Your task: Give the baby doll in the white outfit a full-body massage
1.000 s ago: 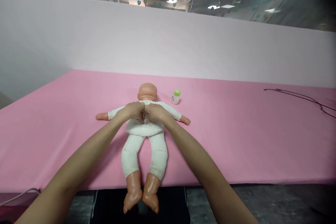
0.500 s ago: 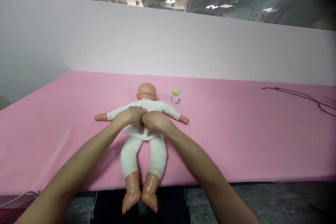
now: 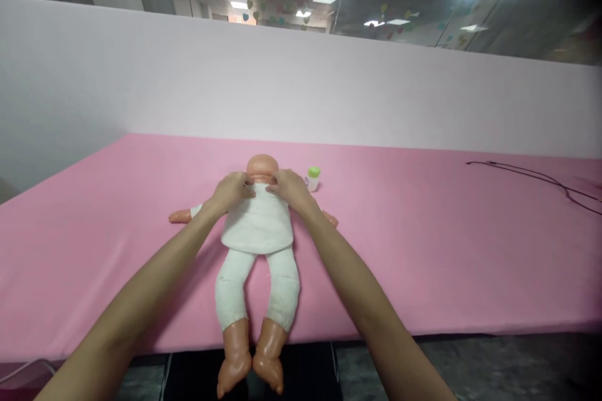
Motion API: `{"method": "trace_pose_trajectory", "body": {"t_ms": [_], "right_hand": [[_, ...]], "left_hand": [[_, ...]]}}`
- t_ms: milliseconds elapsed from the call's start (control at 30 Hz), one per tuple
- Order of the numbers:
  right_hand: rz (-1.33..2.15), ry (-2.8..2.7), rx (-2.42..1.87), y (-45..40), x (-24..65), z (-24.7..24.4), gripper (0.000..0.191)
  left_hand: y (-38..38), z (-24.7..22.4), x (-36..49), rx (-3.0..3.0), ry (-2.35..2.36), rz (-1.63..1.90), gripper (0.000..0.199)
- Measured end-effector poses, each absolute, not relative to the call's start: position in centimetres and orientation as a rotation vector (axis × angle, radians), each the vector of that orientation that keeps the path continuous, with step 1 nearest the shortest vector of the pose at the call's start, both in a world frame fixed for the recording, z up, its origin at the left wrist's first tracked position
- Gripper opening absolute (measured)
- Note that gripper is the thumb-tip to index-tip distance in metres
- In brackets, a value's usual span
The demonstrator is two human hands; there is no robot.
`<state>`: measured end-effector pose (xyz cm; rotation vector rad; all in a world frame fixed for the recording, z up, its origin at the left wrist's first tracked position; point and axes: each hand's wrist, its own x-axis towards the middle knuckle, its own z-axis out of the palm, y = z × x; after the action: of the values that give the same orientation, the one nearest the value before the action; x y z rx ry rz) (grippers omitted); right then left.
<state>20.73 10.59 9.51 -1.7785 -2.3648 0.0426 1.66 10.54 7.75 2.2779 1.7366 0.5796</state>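
Note:
A baby doll (image 3: 258, 225) in a white cloth suit lies lengthwise before me, no face showing, seemingly face down. Its bald head points away and its bare feet hang over the near table edge. My left hand (image 3: 232, 190) rests on the doll's left-side shoulder by the neck, fingers curled and thumb on the upper back. Across from it, my right hand (image 3: 290, 188) grips the other shoulder in the same way, thumb pointing inward. Both hands cover the shoulders and much of the doll's arms. Just beyond my right hand stands a small white bottle (image 3: 312, 180) with a green cap.
A pink cover (image 3: 423, 232) lies over the table. A white partition (image 3: 301, 88) rises behind it. Thin black cords (image 3: 531, 170) lie at the far right. Below the near edge is a dark seat (image 3: 188, 376), and a pale cable (image 3: 28, 368) shows at lower left.
Both hands have moved from the middle of the doll's back up to its shoulders and neck, and have spread apart. The doll's back is now uncovered. The view has tilted slightly upward.

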Motion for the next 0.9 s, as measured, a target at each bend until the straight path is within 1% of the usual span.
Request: {"method": "trace_pose_trajectory", "body": {"t_ms": [100, 233, 333, 467, 567, 600, 667, 767, 900], "right_hand": [[0.012, -2.391, -1.784, 11.0, 19.9, 7.8, 0.020], [-0.111, -2.408, -1.793, 10.8, 19.1, 6.5, 0.012], [-0.092, -2.423, -1.791, 10.5, 19.2, 7.2, 0.011], [-0.105, -2.423, -1.776, 9.8, 19.7, 9.0, 0.007], [0.036, -2.494, -1.698, 9.0, 19.2, 9.3, 0.004], [0.106, -2.507, -1.669, 8.8, 18.8, 9.1, 0.004], [0.172, -2.493, -1.636, 8.4, 17.9, 8.4, 0.012], [0.121, -2.452, -1.579, 8.2, 17.1, 7.5, 0.023], [0.137, -2.470, -1.489, 8.1, 18.2, 8.6, 0.021]], "left_hand": [[11.2, 5.7, 2.6, 2.306, 1.791, 0.507, 0.008], [11.3, 4.7, 3.5, 2.363, 1.947, 0.510, 0.014], [10.8, 5.8, 3.3, 2.413, 1.911, 0.448, 0.018], [9.6, 8.5, 2.3, 2.422, 1.793, 0.418, 0.020], [9.1, 9.1, 2.2, 2.426, 1.743, 0.297, 0.012], [9.1, 8.9, 2.5, 2.432, 1.718, 0.232, 0.008], [9.3, 8.0, 3.1, 2.457, 1.721, 0.144, 0.004], [9.8, 6.8, 3.8, 2.521, 1.807, 0.161, 0.012], [9.5, 7.9, 3.1, 2.473, 1.741, 0.188, 0.008]]}}
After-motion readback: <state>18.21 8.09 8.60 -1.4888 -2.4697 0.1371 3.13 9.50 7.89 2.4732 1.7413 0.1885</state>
